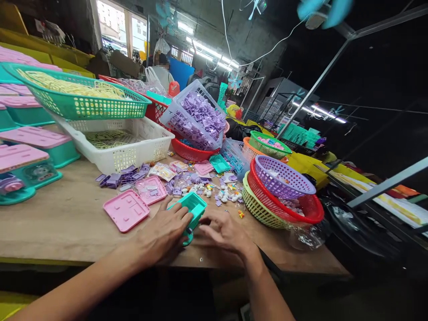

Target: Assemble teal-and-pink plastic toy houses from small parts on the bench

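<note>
A teal plastic toy case (pixel 195 203), tilted with its hollow side showing, is gripped by my left hand (pixel 169 227) over the bench's front part. My right hand (pixel 224 228) is beside the case's right side, fingers spread and curved toward it; whether its fingertips touch the case I cannot tell. Left of the case lie a pink tray-like lid (pixel 126 210) and another pink piece (pixel 154 189) with a small clear packet on it. Small white figures (pixel 227 195) and purple plastic parts (pixel 127 176) are scattered behind the hands.
Stacked baskets, with a purple basket (pixel 284 176) on top, stand right. A tilted clear crate (pixel 197 116) of purple parts is at the back. Left are a white crate (pixel 133 151), a green basket (pixel 100 104) of yellow strands and finished-looking pink-and-teal boxes (pixel 36 138). A person sits far behind.
</note>
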A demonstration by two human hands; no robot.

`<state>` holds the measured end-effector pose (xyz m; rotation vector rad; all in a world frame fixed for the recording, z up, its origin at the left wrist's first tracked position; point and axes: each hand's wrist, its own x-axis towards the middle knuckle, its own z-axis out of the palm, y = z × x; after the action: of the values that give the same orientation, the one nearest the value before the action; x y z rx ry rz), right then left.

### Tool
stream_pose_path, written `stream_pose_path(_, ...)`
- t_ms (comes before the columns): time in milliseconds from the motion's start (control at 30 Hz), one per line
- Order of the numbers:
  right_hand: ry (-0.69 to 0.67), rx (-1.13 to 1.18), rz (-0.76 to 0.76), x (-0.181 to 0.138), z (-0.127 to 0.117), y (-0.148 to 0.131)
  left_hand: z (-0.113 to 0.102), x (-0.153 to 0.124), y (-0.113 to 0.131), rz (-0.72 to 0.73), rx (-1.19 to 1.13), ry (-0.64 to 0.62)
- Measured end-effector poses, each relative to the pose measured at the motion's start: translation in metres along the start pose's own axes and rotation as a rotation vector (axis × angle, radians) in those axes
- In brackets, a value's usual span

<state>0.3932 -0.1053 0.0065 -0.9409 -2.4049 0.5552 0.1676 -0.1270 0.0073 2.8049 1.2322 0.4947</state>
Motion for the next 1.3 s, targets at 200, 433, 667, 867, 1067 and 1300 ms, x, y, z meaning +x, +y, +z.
stream_pose_path(200, 0.211, -0.404, 0.202, 0.091, -0.012, 0.059, -0.017, 0.04, -0.058, -0.175, -0.368, 0.384)
stream_pose_path(433, 0.181, -0.399, 0.315, 0.157, 0.019, 0.086, -0.022, 0.046, -0.034, -0.091, -0.308, -0.027)
stream_pose_path(667, 0.478, 0.116, 0.452, 0.065, -0.008, 0.063, 0.003, -0.001, -0.03, 0.113, 0.101, 0.0)
stream_pose_path(867, 0.287, -0.232, 0.58, -0.024, 0.032, 0.014, 0.01, 0.006, -0.036, 0.109, 0.098, -0.056)
stream_pose_path(1067, -0.117, -0.517, 0.112, -0.028, 0.004, 0.021, 0.004, 0.012, -0.028, 0.126, 0.069, -0.132)
stream_pose_path(1300, -0.333, -0.525, 0.188, -0.029, -0.013, 0.023, 0.0, 0.011, -0.028, -0.036, 0.054, -0.202)
